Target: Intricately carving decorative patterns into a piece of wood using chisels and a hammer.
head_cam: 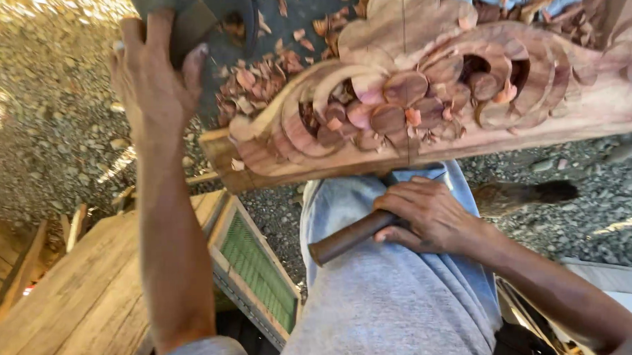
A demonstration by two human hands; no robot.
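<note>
Carving [425, 97] across upper right of frame, resting over the lap; right hand [429, 219] wrapped round a tool handle [349, 238] at centre.
Hardwood panel looks heavy, stiff, dry, so no slip; the thin scroll edges could chip, best gripped by the plain lower rail. Left hand [151, 78], upper left, clasps a dark object [191, 17], cut off by the frame, kind unclear. Tool tip hidden under the carving. Chips [256, 78] litter the top.

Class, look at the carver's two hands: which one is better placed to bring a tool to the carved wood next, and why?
Probably the right hand: it already grips a wooden tool handle just below the carved wood. The left hand is raised off to the side, on a dark object.
</note>
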